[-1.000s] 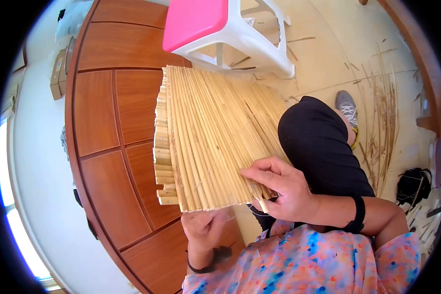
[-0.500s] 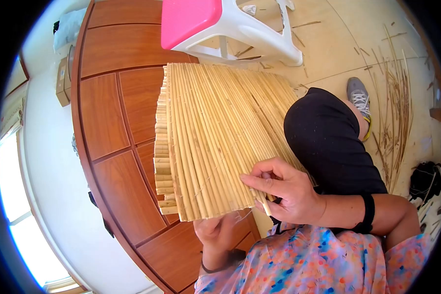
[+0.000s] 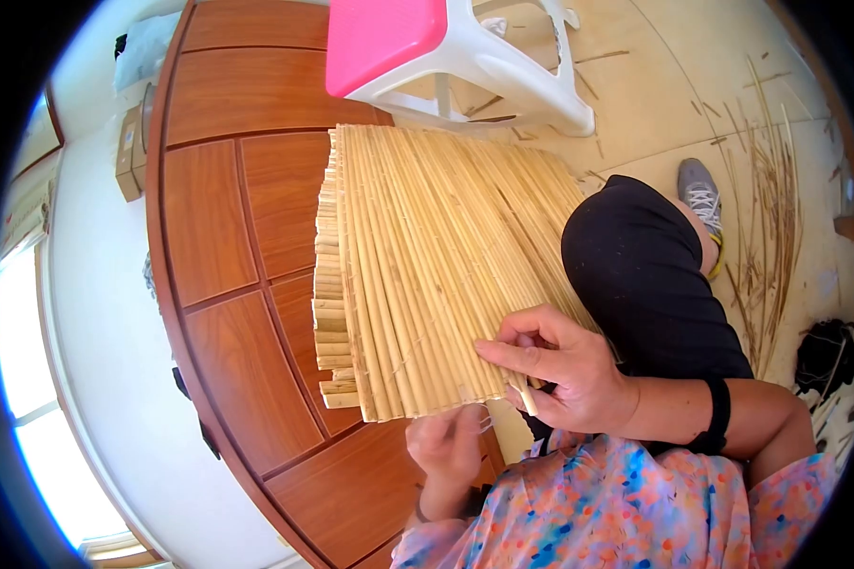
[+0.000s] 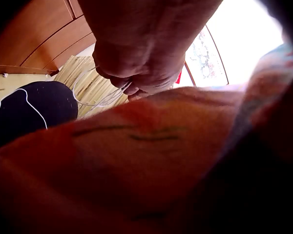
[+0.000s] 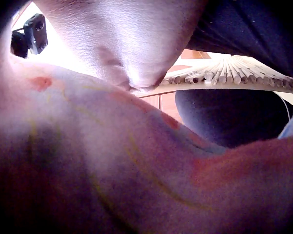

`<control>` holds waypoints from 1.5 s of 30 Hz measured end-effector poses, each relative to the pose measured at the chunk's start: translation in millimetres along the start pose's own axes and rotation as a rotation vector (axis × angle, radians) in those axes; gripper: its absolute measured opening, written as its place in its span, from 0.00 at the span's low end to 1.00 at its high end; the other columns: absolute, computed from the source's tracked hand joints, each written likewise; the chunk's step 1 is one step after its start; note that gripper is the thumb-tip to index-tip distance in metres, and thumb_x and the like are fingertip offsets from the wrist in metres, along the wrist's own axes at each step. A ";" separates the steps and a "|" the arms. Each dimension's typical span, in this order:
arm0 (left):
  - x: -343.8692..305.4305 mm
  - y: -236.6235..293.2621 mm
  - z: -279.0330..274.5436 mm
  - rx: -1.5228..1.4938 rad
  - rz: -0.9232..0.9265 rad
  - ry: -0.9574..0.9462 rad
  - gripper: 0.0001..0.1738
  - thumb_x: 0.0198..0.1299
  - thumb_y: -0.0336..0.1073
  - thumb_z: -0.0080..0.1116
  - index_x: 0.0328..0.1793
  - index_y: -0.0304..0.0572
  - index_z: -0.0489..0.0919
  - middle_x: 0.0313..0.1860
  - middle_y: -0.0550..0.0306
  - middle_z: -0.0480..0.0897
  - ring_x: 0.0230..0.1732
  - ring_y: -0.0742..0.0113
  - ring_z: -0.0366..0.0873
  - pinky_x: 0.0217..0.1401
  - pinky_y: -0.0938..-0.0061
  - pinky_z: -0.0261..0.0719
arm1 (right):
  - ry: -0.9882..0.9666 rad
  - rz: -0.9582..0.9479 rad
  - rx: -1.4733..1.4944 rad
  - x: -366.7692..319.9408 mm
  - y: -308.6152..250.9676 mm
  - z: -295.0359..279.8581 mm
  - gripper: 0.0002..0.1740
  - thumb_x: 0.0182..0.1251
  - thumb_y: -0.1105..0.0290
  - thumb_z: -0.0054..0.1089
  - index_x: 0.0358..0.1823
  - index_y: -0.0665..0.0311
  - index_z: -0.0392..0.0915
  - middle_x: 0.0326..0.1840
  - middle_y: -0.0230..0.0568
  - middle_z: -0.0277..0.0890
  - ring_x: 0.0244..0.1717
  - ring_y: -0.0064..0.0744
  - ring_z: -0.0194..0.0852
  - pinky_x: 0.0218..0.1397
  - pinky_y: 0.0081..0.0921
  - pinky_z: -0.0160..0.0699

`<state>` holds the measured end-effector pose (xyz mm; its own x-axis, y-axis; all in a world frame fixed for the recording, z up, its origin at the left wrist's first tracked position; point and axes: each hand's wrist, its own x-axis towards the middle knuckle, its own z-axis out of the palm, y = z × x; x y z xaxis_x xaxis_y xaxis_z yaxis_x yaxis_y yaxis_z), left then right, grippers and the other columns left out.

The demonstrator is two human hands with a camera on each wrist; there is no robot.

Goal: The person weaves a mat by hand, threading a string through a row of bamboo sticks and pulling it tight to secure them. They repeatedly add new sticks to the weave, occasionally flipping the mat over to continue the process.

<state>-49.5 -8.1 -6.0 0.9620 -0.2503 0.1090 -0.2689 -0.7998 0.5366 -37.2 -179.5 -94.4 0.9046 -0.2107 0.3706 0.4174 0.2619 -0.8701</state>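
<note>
one mat of reed sticks [image 3: 436, 266], its sticks too many to count, fills the middle of the head frame, a stepped row of stick ends along its left side. two hands are at its lower edge: the right hand [image 3: 565, 370], right of centre, pinches the edge between thumb and fingers; the left hand [image 3: 446, 441], lower centre and blurred there, has curled fingers gripping one white cord [image 4: 84, 103], seen looping in the left wrist view. one black-clad leg [image 3: 650, 275] and one grey shoe [image 3: 699, 190] are right of the mat; one black strap [image 3: 718, 412] circles the right forearm. one white stool [image 3: 508, 71] with a pink seat stands at the top. the pale tiled floor [image 3: 655, 114], upper right, carries scattered, uncounted loose stalks. red-brown wooden panelling [image 3: 204, 209] spans the left, with one brown box [image 3: 131, 156] upper left and a bright window [image 3: 57, 408] lower left.
</note>
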 end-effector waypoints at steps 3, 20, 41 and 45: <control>-5.2 -5.8 2.9 0.000 -0.026 0.026 0.07 0.56 0.21 0.64 0.41 0.31 0.84 0.35 0.47 0.87 0.33 0.62 0.87 0.38 0.72 0.82 | -0.002 0.002 -0.007 0.6 -0.6 -0.7 0.30 0.49 0.85 0.67 0.58 0.63 0.80 0.46 0.41 0.72 0.33 0.28 0.71 0.37 0.24 0.76; -6.6 -11.5 23.1 -0.239 -0.082 0.109 0.09 0.59 0.20 0.58 0.45 0.26 0.85 0.40 0.46 0.87 0.41 0.63 0.86 0.48 0.72 0.81 | -0.011 0.019 -0.004 2.9 -1.4 -2.8 0.30 0.48 0.85 0.69 0.58 0.63 0.80 0.48 0.41 0.73 0.36 0.31 0.74 0.40 0.24 0.78; 11.2 -12.3 11.0 -0.020 -0.016 -0.069 0.15 0.57 0.24 0.61 0.52 0.29 0.83 0.51 0.42 0.84 0.55 0.45 0.81 0.62 0.59 0.73 | -0.054 0.023 -0.015 6.0 2.3 -7.3 0.30 0.47 0.85 0.69 0.57 0.66 0.79 0.48 0.43 0.73 0.42 0.38 0.76 0.44 0.26 0.78; 34.0 4.9 3.0 0.166 0.169 -0.113 0.16 0.56 0.27 0.64 0.52 0.36 0.84 0.56 0.42 0.83 0.60 0.42 0.78 0.67 0.54 0.70 | -0.044 0.025 -0.024 5.4 3.1 -6.8 0.31 0.47 0.87 0.66 0.57 0.66 0.79 0.48 0.43 0.73 0.42 0.37 0.76 0.44 0.26 0.79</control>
<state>-18.2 -22.1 -2.1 0.8940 -0.4396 0.0864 -0.4382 -0.8178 0.3730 -31.6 -186.3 -97.3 0.9178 -0.1624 0.3624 0.3931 0.2433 -0.8867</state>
